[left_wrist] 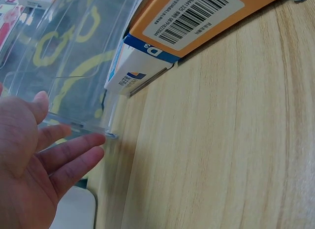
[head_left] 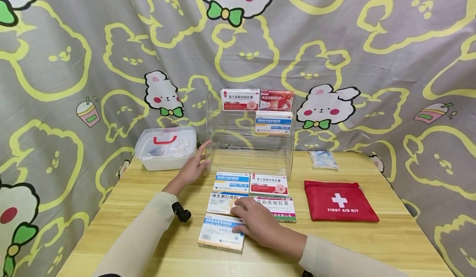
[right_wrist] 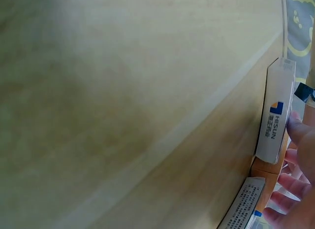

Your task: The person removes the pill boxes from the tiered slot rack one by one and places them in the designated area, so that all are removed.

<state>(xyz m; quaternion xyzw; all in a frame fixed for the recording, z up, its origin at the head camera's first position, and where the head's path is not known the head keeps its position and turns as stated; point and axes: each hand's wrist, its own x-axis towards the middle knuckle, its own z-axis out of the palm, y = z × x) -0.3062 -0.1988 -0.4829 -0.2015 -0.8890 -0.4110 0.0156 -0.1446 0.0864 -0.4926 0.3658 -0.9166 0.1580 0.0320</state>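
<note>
My left hand [head_left: 191, 169] has its fingers extended at the left side of a clear stepped display rack [head_left: 253, 169]; in the left wrist view its fingertips are right at the rack's edge. My right hand [head_left: 262, 223] lies low over medicine boxes in front of the rack, fingers loosely bent. Its fingertips overlap the vitamin D drops box [head_left: 219, 203], and its thumb is over the nearest blue-and-white box [head_left: 219, 233]. Beyond lie another blue-and-white box [head_left: 231, 181], a red-and-white box [head_left: 268, 183] and a box with a magenta stripe [head_left: 280, 207], partly covered by the right hand.
The rack's top tier holds a red-and-white box [head_left: 239, 99] and a red box [head_left: 277, 100]; a blue-and-white box [head_left: 273, 123] stands below. A lidded white container [head_left: 163, 163] is left, a red first aid pouch [head_left: 340, 202] right, a small clear packet [head_left: 323, 160] behind it.
</note>
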